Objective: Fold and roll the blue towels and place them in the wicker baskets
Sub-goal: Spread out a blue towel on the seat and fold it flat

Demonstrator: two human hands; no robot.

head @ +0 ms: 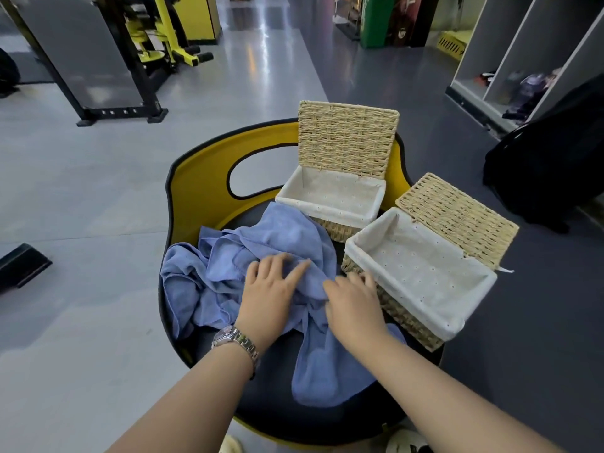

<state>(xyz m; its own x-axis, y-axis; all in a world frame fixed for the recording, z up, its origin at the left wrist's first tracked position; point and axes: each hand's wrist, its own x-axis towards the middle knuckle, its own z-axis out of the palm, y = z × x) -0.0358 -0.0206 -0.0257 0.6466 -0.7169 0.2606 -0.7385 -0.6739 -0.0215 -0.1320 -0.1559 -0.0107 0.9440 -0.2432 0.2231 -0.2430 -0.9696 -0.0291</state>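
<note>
Towels: blue towels (261,256) lie in a crumpled, unfolded heap on the dark seat of a yellow-and-black chair (199,188), spreading from the seat's left edge to the near basket; one flap hangs toward the front of the seat.
Left hand: the left hand (271,289) lies palm down on the middle of the heap, fingers straight and spread, index finger pointing toward the right; it presses on the cloth and does not grasp it.
Right hand: the right hand (353,305) rests on the right part of the heap, just beside the near basket's front corner; its fingers are blurred and bend slightly into the cloth, and whether they pinch a fold cannot be told.
Watch: a silver metal wristwatch (237,341) sits on the left wrist.
Near basket: a wicker basket (411,322) with a white cloth liner stands on the right side of the seat, its lid tipped back and open; nothing lies inside.
Far basket: a second wicker basket (333,228) with the same liner stands behind it, toward the chair's back, lid upright and open; its inside holds only the liner, and the towel heap touches its front left corner.
Surroundings: grey floor (81,197) all round; yellow gym equipment (163,34) stands at upper left, white shelving (523,60) at upper right, and a black bag (555,152) rests by the shelving.
</note>
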